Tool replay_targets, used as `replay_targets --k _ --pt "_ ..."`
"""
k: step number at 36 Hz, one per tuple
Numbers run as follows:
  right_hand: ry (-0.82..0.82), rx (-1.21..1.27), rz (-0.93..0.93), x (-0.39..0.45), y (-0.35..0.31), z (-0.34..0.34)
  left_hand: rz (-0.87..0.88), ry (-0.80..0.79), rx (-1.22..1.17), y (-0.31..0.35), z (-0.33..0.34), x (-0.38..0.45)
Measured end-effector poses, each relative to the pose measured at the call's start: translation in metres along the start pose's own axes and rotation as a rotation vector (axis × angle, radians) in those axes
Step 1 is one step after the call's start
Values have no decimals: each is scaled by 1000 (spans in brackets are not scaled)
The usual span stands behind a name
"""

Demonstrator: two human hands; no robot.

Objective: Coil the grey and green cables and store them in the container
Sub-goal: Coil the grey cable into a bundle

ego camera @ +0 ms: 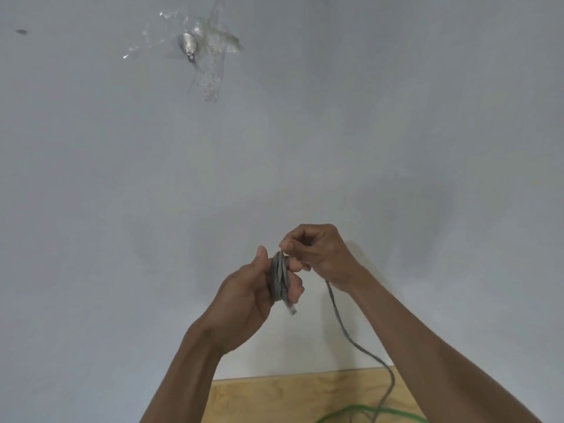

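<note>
Left hand (253, 288) grips the grey cable (279, 277), coiled around its fingers, plug end dangling below. Right hand (317, 251) pinches the strand at the coil's top; the loose tail drops to the wooden counter (274, 398), beside the green cable (351, 412) at its near edge.

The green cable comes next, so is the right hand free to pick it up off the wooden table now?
Probably not yet: the right hand pinches the grey cable wound round the left hand; the green cable lies below.
</note>
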State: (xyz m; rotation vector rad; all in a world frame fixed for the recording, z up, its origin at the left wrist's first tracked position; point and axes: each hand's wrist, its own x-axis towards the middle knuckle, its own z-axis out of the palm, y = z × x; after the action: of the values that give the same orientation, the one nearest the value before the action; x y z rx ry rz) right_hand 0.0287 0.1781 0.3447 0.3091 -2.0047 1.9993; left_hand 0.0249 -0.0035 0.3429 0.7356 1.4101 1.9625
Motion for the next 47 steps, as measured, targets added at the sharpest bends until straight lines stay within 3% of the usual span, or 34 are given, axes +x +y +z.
replay_targets --k 7,12,16,20,25,29,33,38,44,47 --pt "38 194 198 -21 24 22 65 -20 -133 10 16 8" --pt "28 -48 231 -45 29 35 73 47 -97 18 10 15" --pt "-89 -182 217 -52 32 41 104 157 -27 18 -1 21" --pt "-87 -391 177 -57 27 38 138 236 198 23 -19 26" --pt "-142 -592 7 -52 -9 26 40 247 478 16 -32 19" --pt "-160 -498 -105 -31 -42 13 -95 135 549 5 -30 9" --pt "-112 -494 -90 -6 -43 -4 -112 53 417 -10 -13 6" --pt "-20 -286 -53 4 -13 -17 -38 -30 243 -10 2 4" --pt "-36 14 10 -12 19 2 74 -47 260 -1 11 6" --pt "-33 111 125 -21 27 11 109 -41 239 6 12 10"
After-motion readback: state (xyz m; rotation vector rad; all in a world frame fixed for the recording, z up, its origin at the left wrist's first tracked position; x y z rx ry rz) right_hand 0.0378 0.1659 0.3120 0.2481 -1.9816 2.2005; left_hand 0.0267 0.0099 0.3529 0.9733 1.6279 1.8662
